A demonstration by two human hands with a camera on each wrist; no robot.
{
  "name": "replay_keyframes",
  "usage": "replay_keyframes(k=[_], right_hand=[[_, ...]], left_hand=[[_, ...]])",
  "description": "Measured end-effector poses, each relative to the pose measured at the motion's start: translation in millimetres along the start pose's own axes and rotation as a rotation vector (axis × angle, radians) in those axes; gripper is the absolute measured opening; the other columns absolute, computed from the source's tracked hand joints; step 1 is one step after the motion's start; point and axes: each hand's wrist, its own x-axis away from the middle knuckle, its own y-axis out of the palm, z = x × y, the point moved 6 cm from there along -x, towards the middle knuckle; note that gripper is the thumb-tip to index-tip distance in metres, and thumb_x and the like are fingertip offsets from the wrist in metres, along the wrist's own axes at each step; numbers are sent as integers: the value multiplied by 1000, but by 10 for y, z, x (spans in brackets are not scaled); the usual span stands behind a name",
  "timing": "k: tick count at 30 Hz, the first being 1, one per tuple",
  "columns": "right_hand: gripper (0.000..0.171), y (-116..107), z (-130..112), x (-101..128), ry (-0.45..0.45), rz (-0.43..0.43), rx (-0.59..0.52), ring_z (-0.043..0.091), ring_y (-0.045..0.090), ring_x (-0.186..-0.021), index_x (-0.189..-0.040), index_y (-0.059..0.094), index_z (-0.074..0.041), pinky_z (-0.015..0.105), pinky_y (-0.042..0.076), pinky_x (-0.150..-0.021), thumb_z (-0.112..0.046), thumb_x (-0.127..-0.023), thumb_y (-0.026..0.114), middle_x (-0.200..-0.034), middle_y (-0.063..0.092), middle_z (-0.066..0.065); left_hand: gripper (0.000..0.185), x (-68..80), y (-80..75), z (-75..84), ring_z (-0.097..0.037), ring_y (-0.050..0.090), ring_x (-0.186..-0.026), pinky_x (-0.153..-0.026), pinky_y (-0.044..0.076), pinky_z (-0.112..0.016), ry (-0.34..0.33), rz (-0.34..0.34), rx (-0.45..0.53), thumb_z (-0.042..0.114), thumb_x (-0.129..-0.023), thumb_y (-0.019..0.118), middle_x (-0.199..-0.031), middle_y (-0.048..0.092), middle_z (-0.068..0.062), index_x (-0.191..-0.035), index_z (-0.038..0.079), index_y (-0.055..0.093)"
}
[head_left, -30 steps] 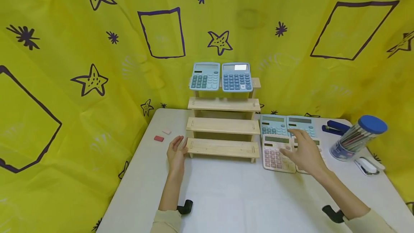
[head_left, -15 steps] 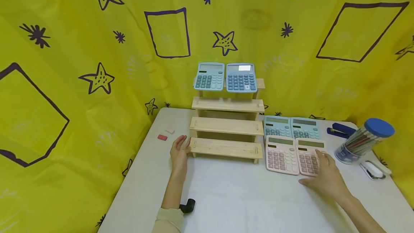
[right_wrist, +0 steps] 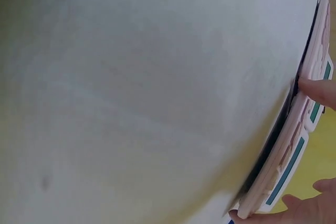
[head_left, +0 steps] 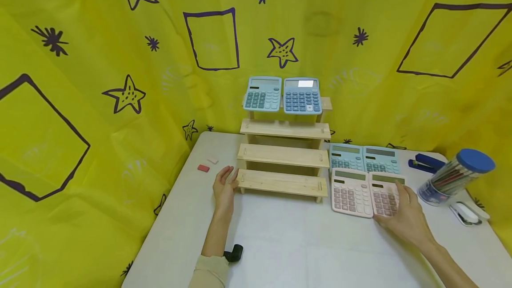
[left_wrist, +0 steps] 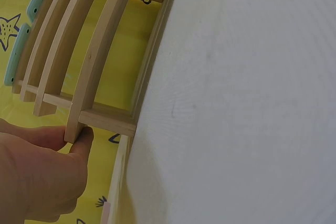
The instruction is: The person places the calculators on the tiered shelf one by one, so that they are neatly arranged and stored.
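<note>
My left hand (head_left: 224, 192) pinches the left end of the lowest board of a wooden tiered rack (head_left: 282, 183), thumb and finger on its two sides in the left wrist view. My right hand (head_left: 408, 222) spans the right-hand pink calculator (head_left: 383, 194), thumb at its lower left corner and fingers along its right side. In the right wrist view, thumb and fingers hold this calculator's edges, close to the tabletop. Against its left side lies another pink calculator (head_left: 351, 192). A light blue calculator (head_left: 262, 94) and a bluer one (head_left: 302, 96) lean on the rack's top tier.
Behind the pink calculators lie two more light blue calculators (head_left: 347, 157). To the right are a dark blue stapler (head_left: 428, 163), a blue-lidded pencil jar (head_left: 454, 179) and a white stapler (head_left: 466, 213). Small erasers (head_left: 203, 168) lie left of the rack. A yellow curtain (head_left: 160, 110) backs the table.
My right hand has come down from above the calculators to the right-hand pink one and closed round its edges. The left hand stays at the rack; the head view has shifted slightly.
</note>
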Motion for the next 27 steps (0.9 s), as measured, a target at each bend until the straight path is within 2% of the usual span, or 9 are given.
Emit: replay_keyframes(k=[7, 13, 16, 23, 27], right_hand=[[134, -74, -44, 30, 43, 39, -36, 74, 28, -127, -164, 2, 2, 86, 28, -96, -22, -69, 93, -155, 10, 49], [132, -234, -226, 20, 5, 97, -49, 69, 33, -124, -165, 6, -1, 84, 33, -92, -21, -68, 93, -155, 15, 45], [130, -329, -405, -22, -31, 113, -65, 69, 33, -125, -166, 9, -2, 84, 33, -91, -21, -69, 93, -157, 15, 44], [128, -488, -1006, -149, -111, 86, -100, 68, 37, -123, -167, 9, -8, 84, 38, -89, -22, -73, 93, -160, 16, 40], [129, -518, -1362, -261, -173, 69, -125, 66, 37, -126, -168, 11, -10, 85, 36, -90, -23, -71, 95, -161, 18, 38]], left_hand=[[65, 6, 10, 4, -42, 48, -143, -89, 53, -21, -2, -5, -5, -25, -88, 45, -157, 40, -27, -150, -7, 37], [65, 10, -2, 7, -42, 48, -143, -94, 53, -23, -3, 1, -8, -25, -89, 45, -157, 40, -26, -151, -6, 36], [65, 9, -6, 4, -41, 48, -143, -94, 53, -23, -4, 1, -6, -24, -89, 45, -157, 41, -25, -151, -6, 36], [64, 19, -5, 11, -41, 48, -143, -97, 52, -25, -2, -2, -5, -24, -90, 45, -157, 41, -25, -151, -6, 36], [64, 29, 14, 25, -41, 48, -143, -92, 52, -23, 3, -1, -11, -23, -89, 45, -156, 41, -26, -150, -7, 37]])
